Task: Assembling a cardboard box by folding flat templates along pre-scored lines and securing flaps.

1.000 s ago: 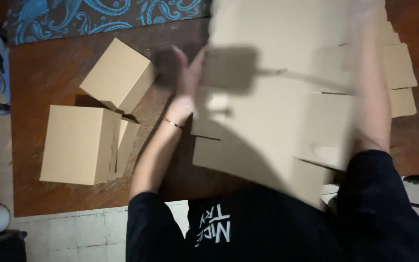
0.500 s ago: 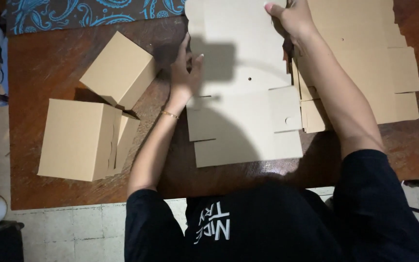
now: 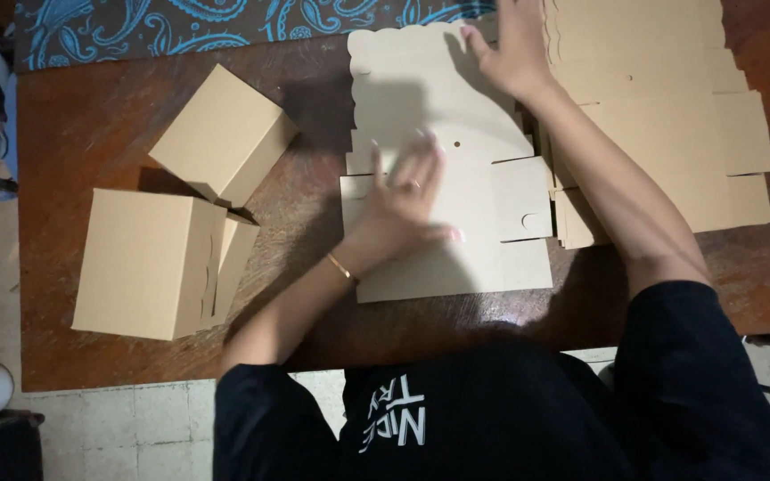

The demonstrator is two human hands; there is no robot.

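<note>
A flat die-cut cardboard box blank (image 3: 443,116) lies on the brown floor in front of me. My left hand (image 3: 403,196) rests flat on its lower middle, fingers spread, palm pressing the sheet down. My right hand (image 3: 514,49) lies on the blank's upper right edge, fingers spread, close to a stack of more flat blanks (image 3: 661,116). Neither hand grips anything.
Two folded cardboard boxes stand at the left: one tilted (image 3: 223,134) and a larger one (image 3: 149,263) with its flap partly open. A blue patterned cloth (image 3: 180,27) lies along the far edge. A pale tiled floor (image 3: 126,428) borders the near side.
The blank was being carried in the air; now it lies flat. My left hand has moved from its left edge onto its middle, and my right hand stays at the top edge.
</note>
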